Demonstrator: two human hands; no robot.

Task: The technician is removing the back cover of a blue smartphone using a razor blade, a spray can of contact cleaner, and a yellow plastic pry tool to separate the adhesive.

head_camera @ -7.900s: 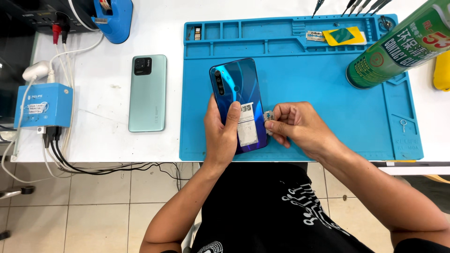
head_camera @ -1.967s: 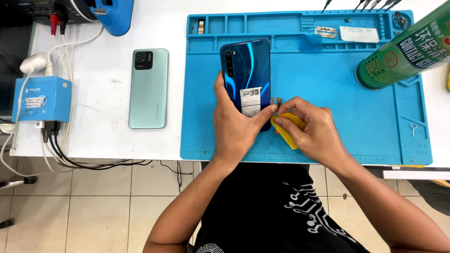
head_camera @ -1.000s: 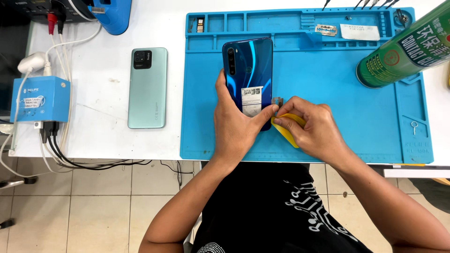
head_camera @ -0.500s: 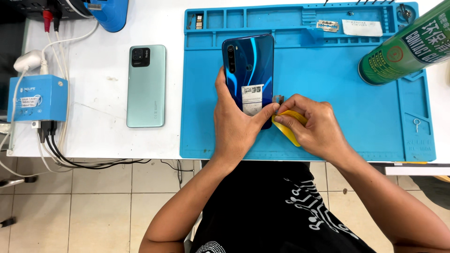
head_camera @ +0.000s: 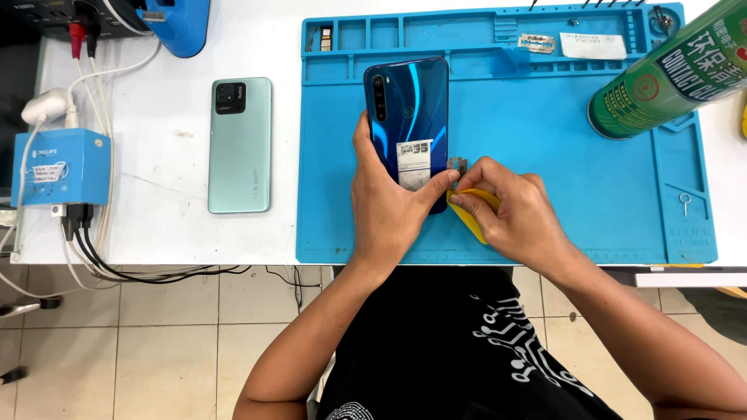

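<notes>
Blue phone is pinned face down on the mat at frame centre by the left hand. A yellow pick is pinched in the right hand at the phone's lower right edge; it is best kept shallow and flat.

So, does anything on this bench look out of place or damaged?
Only the green spray can: it lies on its side across the blue mat's corner. The blue phone and the mint phone show no damage.
</notes>
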